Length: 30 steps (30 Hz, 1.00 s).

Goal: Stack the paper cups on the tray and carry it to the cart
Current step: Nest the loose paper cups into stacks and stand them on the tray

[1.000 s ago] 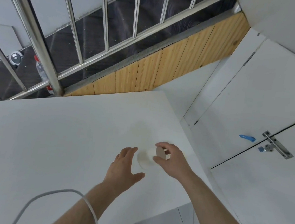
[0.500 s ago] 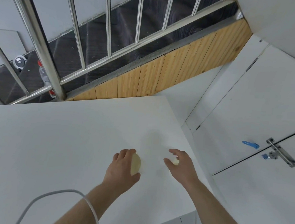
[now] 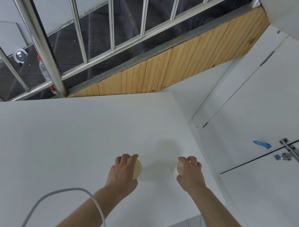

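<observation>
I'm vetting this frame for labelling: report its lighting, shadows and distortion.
Head view: soft, even light; a faint shadow on the white table beyond the two paper cups; wide-angle lens bends the steel railing; cup detail washes out against the pale top.

Both forearms showing bare, no sleeves appearing. Left hand [image 3: 123, 172] and right hand [image 3: 191, 175] wearing nothing. Grey cable [image 3: 69, 193] looping over left forearm.

Head view, steeply down over table [image 3: 56, 141]
</observation>
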### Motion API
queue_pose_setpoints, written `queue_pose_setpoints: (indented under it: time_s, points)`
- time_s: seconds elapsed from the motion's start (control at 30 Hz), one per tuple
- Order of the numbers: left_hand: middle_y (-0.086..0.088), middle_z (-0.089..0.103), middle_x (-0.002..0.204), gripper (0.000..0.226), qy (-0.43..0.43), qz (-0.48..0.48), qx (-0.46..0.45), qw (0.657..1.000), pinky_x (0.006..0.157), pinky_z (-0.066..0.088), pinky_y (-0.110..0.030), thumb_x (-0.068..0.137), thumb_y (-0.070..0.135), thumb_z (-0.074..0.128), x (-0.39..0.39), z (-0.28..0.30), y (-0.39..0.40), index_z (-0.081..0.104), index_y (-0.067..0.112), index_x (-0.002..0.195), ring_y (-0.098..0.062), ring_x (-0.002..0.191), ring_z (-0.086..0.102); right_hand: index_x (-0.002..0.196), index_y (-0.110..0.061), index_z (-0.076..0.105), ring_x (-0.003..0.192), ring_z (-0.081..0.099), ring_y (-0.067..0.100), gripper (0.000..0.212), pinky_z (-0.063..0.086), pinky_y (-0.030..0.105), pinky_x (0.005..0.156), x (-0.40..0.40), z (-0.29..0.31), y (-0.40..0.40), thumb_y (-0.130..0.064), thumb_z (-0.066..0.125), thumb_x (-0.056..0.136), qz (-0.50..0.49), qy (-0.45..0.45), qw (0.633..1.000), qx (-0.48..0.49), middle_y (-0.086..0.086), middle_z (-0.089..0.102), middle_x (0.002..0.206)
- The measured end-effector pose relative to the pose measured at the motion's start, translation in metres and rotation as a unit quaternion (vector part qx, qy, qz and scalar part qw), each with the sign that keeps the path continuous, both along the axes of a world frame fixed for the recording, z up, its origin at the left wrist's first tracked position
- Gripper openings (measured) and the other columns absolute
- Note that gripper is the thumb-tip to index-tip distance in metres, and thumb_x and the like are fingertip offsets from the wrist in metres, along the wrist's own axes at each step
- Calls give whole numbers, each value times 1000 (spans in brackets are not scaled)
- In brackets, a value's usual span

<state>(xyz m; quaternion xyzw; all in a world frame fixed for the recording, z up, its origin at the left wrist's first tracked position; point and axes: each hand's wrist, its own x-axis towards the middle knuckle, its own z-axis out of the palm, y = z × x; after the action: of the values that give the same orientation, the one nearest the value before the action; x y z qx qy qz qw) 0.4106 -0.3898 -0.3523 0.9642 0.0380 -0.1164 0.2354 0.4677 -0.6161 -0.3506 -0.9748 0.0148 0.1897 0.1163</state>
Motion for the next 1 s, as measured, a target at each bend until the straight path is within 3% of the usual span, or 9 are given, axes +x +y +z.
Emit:
queue_pose_setpoints:
  time_s: [0.17,0.43,0.73,1.0]
  points:
    - [3,34,139,72,-30,10,-28,999,94,44,-30,81,28,61,1,5,0,24,24,143,-21,127,32,135,-29,41,124,29,21,64,50,29,86,-6,16,22,-25,68,77,19,-27,998,53,0,27,133]
    - [0,29,139,74,-56,-19,-38,998,96,44,-30,85,31,58,-6,14,5,19,22,147,-22,127,31,131,-29,40,123,30,18,64,46,25,74,-31,44,49,-24,67,73,43,-79,994,64,-3,29,132]
    - [0,28,141,75,-91,-9,-45,995,98,42,-28,85,28,58,-56,34,30,18,21,148,-21,129,29,135,-30,41,123,30,16,66,49,27,77,-79,63,76,-24,67,74,68,-105,990,62,-5,33,133]
    - [2,28,142,75,-115,26,-34,992,96,42,-28,85,29,58,-154,47,74,17,23,148,-20,129,30,135,-31,42,123,30,15,65,50,29,81,-163,69,127,-23,66,74,108,-140,978,111,-6,34,132]
